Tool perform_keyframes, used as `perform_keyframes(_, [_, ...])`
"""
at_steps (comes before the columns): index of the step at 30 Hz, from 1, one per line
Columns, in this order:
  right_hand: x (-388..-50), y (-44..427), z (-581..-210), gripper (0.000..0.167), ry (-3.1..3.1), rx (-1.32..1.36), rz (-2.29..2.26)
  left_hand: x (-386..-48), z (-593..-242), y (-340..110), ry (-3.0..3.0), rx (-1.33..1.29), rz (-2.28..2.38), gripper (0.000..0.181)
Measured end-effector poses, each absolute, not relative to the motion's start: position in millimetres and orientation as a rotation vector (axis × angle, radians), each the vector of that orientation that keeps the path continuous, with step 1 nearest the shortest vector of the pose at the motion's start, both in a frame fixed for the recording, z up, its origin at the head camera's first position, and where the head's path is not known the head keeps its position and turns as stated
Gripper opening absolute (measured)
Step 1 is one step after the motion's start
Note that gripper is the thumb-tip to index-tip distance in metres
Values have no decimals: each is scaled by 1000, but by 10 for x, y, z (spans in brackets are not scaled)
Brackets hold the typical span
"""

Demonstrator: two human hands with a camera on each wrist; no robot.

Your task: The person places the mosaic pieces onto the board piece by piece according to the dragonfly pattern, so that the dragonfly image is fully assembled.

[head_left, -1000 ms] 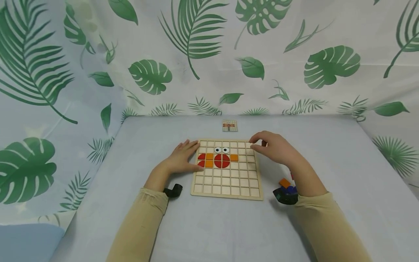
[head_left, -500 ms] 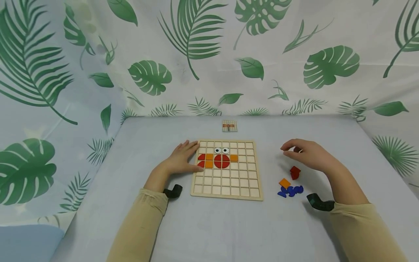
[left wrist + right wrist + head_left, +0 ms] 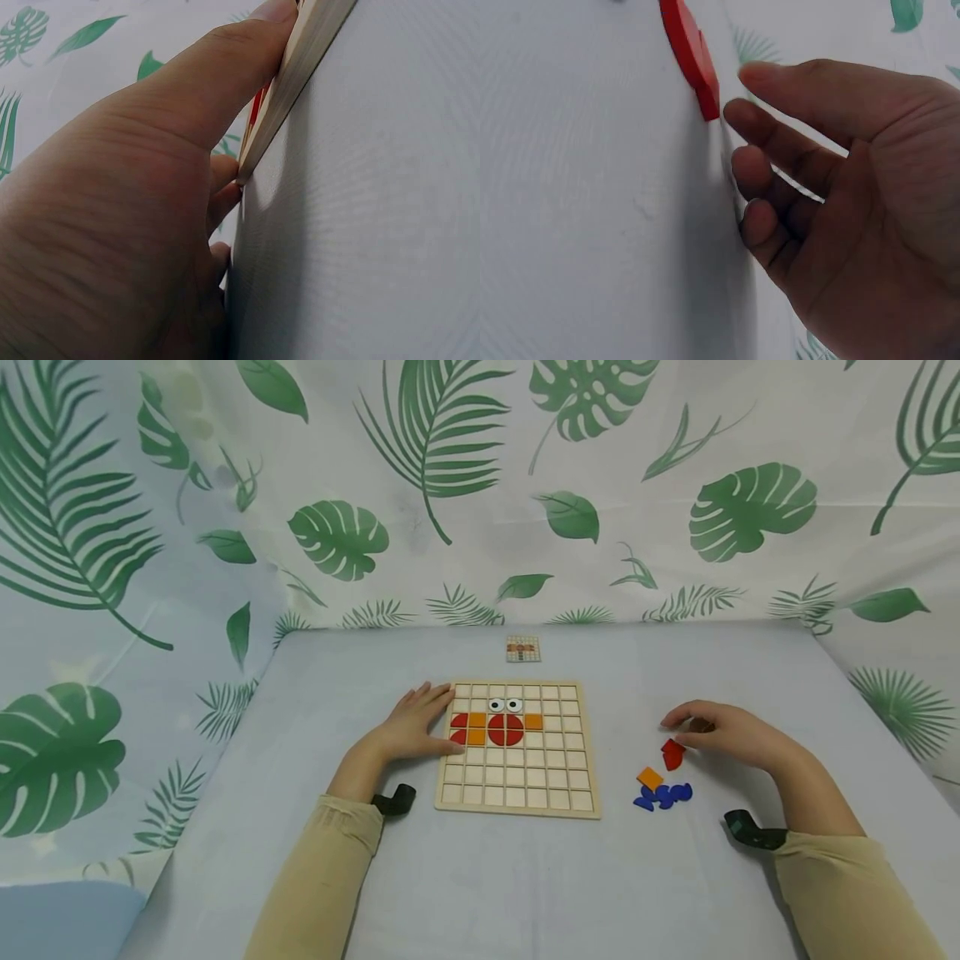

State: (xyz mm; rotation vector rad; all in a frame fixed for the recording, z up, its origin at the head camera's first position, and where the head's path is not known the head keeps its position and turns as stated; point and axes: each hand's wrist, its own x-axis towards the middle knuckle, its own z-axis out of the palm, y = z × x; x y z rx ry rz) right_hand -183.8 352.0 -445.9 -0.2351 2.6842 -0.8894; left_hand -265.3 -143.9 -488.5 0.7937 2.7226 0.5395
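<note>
The left hand rests at the left edge of the wooden grid board, thumb and fingers spread over its rim. In the left wrist view that hand touches the board's edge. On the board lie two eye pieces, a red circle of quarter pieces, orange squares and red pieces at the left. Beside the red pieces on the table is the right hand, fingers loosely bent. The right wrist view shows this hand holding nothing, with a red piece just beyond its fingertips.
An orange square and several blue pieces lie right of the board. Behind the board is a small pattern card. A leaf-printed cloth rises behind the table.
The right hand has moved from the board's upper right corner rightward and down to the loose red pieces. The left hand has stayed on the board.
</note>
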Motion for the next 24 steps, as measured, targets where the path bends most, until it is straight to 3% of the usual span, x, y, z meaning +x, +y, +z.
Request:
perform_keyframes(10, [-1873, 3592, -4592, 22, 2699, -347, -842, -2652, -4886, -1453, 2729, 803, 563, 103])
perform_keyframes(24, [-1882, 3535, -4660, 26, 2818, -417, -773, -2648, -4887, -1446, 2732, 811, 542, 102])
